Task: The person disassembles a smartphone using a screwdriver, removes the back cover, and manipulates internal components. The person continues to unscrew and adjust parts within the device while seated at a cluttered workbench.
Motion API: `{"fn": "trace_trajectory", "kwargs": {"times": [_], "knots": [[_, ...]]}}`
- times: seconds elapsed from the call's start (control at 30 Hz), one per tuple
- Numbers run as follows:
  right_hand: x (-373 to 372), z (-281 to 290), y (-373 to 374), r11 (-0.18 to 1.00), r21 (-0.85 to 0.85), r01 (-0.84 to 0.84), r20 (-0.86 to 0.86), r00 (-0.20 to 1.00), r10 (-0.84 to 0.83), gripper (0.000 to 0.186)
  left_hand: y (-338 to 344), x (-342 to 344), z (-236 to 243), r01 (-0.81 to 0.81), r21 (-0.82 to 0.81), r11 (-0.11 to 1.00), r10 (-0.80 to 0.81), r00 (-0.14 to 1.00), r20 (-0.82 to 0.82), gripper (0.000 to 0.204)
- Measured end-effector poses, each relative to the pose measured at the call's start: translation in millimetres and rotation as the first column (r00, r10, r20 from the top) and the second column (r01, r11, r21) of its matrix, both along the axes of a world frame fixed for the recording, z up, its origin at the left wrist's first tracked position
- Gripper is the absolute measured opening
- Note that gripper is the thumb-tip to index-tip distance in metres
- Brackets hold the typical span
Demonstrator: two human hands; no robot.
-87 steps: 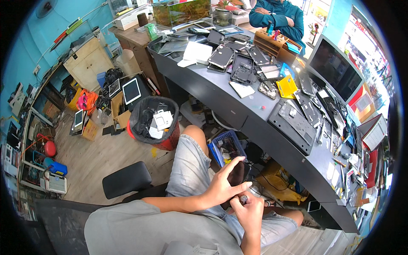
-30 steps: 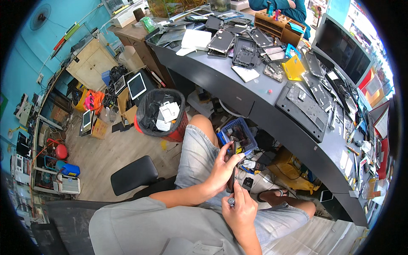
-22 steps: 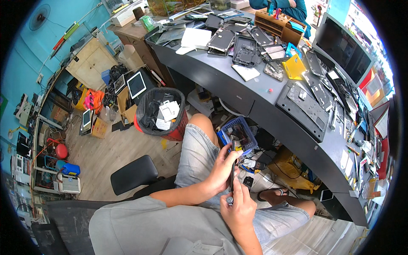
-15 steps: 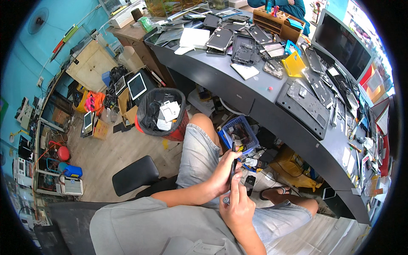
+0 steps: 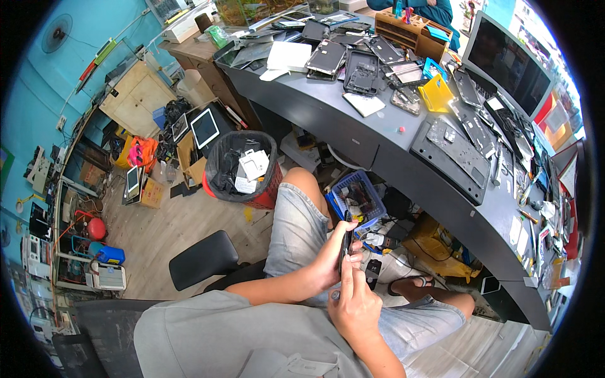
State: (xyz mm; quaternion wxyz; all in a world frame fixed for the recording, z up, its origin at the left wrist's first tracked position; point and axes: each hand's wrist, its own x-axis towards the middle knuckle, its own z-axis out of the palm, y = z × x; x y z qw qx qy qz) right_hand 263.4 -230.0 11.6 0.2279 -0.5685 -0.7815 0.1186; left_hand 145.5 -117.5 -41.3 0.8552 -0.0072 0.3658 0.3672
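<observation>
My left hand (image 5: 329, 259) is closed around a thin black phone-like device (image 5: 346, 244), held nearly edge-on above my lap. Its fingers wrap the far side and the thumb lies along the upper part. Just below it, my right hand (image 5: 357, 307) reaches up with the index finger touching the device's lower end. A small tool with a round grey end (image 5: 336, 295) shows beside that hand's curled fingers; most of it is hidden. The face of the device cannot be made out from here.
Phone and tablet parts (image 5: 362, 72) crowd the curved grey desk (image 5: 340, 129). A black laptop base (image 5: 450, 157) lies near its edge. Beside my knees stand a lined red bin (image 5: 271, 189) and a blue basket (image 5: 378, 205). Another person's sleeve (image 5: 447, 22) shows beyond the desk.
The device has turned slightly and sits a little lower in my left hand. My right hand has shifted slightly, its index finger still at the device's lower end.
</observation>
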Motion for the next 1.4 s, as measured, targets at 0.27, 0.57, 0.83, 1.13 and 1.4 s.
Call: {"fn": "trace_trajectory", "kwargs": {"times": [0.27,0.57,0.83,1.13,1.4], "knots": [[2,14,11,0.990,0.045,-0.134,0.170,0.978,0.124,0.085,3,-2,1,0.044,-0.006,0.999,-0.043,0.991,0.125,0.041],[13,29,22,0.940,0.113,-0.321,0.269,0.921,0.282,0.075,1,-19,-31,0.092,-0.112,0.989,-0.045,0.931,0.363,0.048],[36,27,34,0.811,0.268,-0.520,0.266,0.849,0.456,0.060,-7,-19,-47,0.242,-0.187,0.952,-0.048,0.723,0.689,0.064],[38,40,35,0.756,0.352,-0.551,0.324,0.830,0.454,0.054,-1,-17,-12,0.230,-0.068,0.971,-0.097,0.634,0.767,0.065],[43,38,34,0.729,0.447,-0.519,0.269,0.855,0.444,0.053,8,-15,13,0.211,0.095,0.973,-0.214,0.670,0.711,0.057]]}}
